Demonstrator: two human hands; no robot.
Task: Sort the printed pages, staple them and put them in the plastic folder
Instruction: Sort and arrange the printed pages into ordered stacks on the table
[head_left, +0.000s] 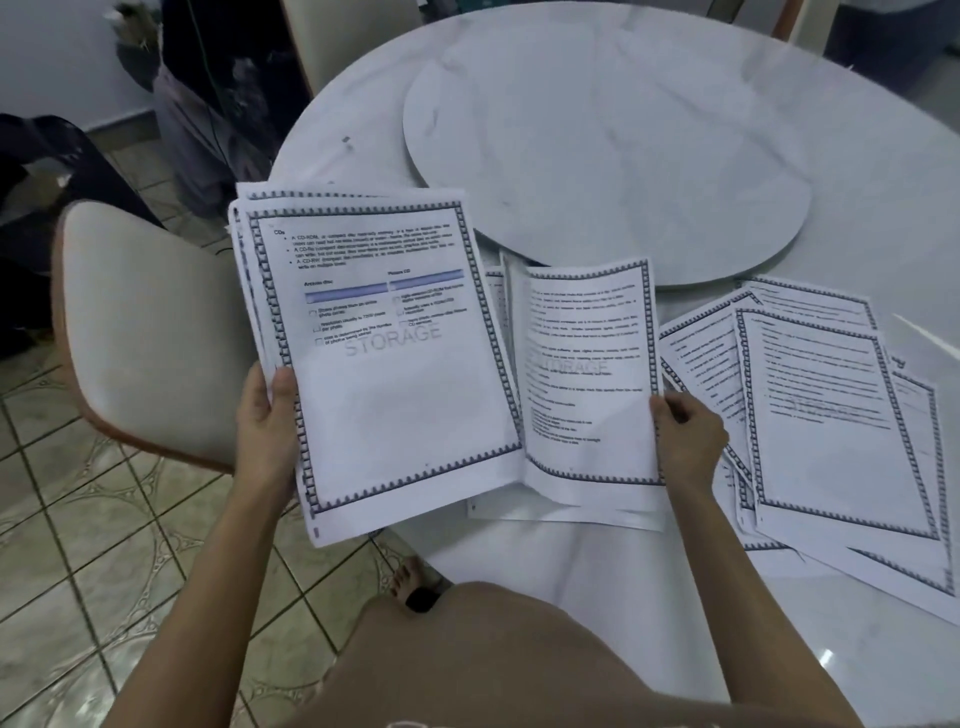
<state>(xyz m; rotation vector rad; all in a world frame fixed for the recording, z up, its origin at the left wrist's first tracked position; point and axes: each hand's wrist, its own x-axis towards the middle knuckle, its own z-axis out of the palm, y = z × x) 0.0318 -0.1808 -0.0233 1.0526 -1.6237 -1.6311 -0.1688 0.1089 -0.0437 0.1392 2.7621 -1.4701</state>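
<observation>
1. Left hand (270, 415) grips a stack of pages (374, 353) by its left edge, off the table (675, 130).
2. Right hand (685, 436) pinches a single page (587, 374), right edge, w/ near-centre sheets beneath.
3. Loose pages (831, 415) fanned at right on table.
4. Chair (145, 332) at left.

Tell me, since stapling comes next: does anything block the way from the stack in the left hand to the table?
Nothing visible blocks it, but loose pages and the curled page held by the right hand cover the near table. The left hand holds the stack at the edge.
</observation>
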